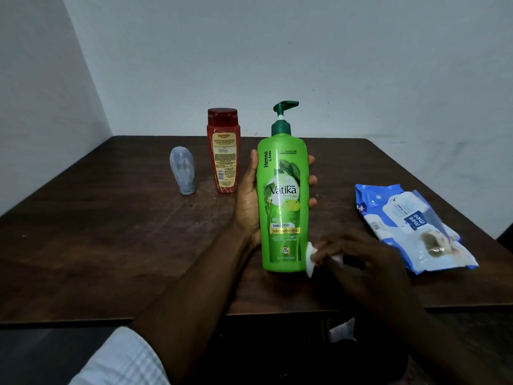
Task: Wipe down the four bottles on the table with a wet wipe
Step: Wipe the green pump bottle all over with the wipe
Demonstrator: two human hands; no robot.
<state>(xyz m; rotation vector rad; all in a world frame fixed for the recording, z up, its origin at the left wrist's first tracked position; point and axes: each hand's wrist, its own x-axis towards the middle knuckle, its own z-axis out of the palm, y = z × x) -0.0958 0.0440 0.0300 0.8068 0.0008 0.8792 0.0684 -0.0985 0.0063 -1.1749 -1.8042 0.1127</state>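
left hand (248, 201) grips green bottle (283, 201), wipe (310, 258) at its base

surface (111, 245): dark brown wood, set into a wall corner
red bottle (223, 154): upright, far centre-left, back label facing near
clear small bottle (182, 169): standing on its cap, left of red bottle, apart
wipes pack (410, 226): blue-white, lying flat, right side
green pump bottle (283, 195): upright, centre; contact with surface unclear

Single head-worn wide-angle view, facing forward and down, close above table (111, 245); wall (333, 65) across upper frame, edges apparently lens-bowed.
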